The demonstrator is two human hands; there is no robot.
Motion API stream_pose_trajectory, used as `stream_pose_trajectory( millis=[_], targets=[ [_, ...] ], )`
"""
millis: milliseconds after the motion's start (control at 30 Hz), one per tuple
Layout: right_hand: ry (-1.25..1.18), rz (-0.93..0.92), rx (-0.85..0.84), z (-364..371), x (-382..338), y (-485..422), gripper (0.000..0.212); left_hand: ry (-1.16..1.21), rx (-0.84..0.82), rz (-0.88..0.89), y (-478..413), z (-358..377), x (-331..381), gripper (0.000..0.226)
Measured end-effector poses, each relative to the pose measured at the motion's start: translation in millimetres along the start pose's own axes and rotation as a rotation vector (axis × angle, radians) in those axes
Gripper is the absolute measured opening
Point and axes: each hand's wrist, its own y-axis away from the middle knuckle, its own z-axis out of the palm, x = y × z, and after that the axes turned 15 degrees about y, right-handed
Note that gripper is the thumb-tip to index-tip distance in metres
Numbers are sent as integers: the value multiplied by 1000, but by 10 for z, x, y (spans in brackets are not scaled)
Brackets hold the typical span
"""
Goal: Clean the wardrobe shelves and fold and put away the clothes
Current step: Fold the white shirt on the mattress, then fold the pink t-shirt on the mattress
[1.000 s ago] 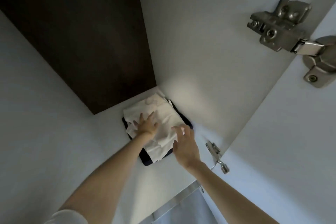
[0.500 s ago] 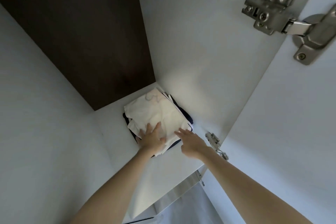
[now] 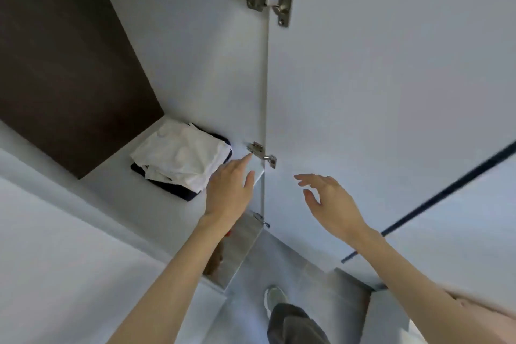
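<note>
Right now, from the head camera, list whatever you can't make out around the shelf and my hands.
Head view, dark garment: mostly under the white clothes; type and fold hidden.
Head view, brownish thing below the shelf: partly behind the left forearm; unidentifiable.
Head view, left hand: contact with the shelf edge unclear.
Head view, dark stripe at right: motion-blurred.
</note>
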Motion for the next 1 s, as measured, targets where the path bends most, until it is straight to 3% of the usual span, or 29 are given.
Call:
stream_pose_trajectory(
  millis=[233, 633, 800, 1000],
  targets=[
    [-49, 400, 54, -314, 416, 1953, 33, 46, -315, 329, 1170, 411, 820, 41],
    [-85, 977, 103, -425, 1623, 4560, 30, 88, -651, 555, 2483, 1827, 2104, 40],
    [-149, 1032, 41, -357, 2388, 5083, 31, 31, -758, 508, 2852, 2647, 2479, 41],
    [-234, 980, -77, -198, 3327, 5472, 37, -17, -844, 252, 3270, 3558, 2621, 44]
  ],
)
